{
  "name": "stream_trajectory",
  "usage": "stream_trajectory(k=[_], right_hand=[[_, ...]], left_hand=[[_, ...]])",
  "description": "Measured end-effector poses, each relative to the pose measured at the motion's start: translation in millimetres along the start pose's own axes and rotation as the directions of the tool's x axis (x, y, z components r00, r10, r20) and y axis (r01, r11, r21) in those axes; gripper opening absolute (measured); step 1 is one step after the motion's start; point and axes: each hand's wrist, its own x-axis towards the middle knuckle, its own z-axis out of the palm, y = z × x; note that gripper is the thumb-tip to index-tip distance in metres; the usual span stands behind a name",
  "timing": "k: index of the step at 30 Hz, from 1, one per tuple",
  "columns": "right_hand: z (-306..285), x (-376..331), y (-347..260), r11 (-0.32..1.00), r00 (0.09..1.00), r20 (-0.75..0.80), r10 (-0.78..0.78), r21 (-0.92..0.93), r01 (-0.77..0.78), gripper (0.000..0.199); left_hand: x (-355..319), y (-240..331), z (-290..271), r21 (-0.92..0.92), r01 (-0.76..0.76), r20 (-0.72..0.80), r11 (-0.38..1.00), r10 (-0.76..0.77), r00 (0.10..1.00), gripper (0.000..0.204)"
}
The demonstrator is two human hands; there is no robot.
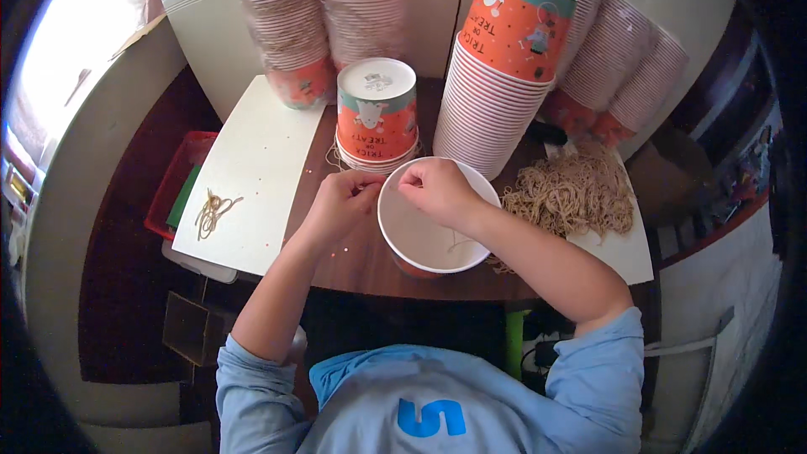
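Note:
An open paper bucket [424, 240] with a white inside and a white rim stands upright in front of me at the table's near edge. Over its far rim reaches my right hand [441, 189], fingers pinched together just inside the wall. A thin piece of string [454, 242] shows inside the bucket below that hand; whether the fingers grip its other end is hidden. My left hand [346, 197] is closed in a pinch outside the left rim, and what lies between its fingertips is too small to make out.
Behind the hands stand a short upside-down bucket stack [377, 122] and a tall leaning one [496, 92]. Tangled tan string [576, 193] lies at right, a small string bundle [214, 214] on the white board at left. Bagged bucket stacks [282, 25] line the back.

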Motion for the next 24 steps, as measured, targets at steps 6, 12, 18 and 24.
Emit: stream_trajectory(k=[6,12,18,24], right_hand=[[-1.1,0.9,-3.7,0.998,0.998,0.015,0.057,0.016,-0.057,0.01],[4.6,3.7,1.0,0.999,0.999,0.0,0.041,0.004,-0.041,0.013],[5.2,4.9,2.9,0.999,1.0,0.006,0.014,-0.035,-0.014,0.013],[7.1,7.4,2.4,0.998,1.0,0.004,-0.006,-0.063,0.007,0.012]], left_hand=[[-0.3,2.9,0.7,-0.009,0.007,0.019,1.0,-0.007,1.0,0.021],[0.4,0.5,1.2,-0.046,0.013,0.038,0.999,-0.011,0.999,0.022],[-2.7,13.8,0.8,-0.057,0.01,0.042,0.998,-0.008,0.999,0.023],[2.0,6.9,-0.8,0.032,-0.101,0.063,0.994,0.099,0.993,0.023]])
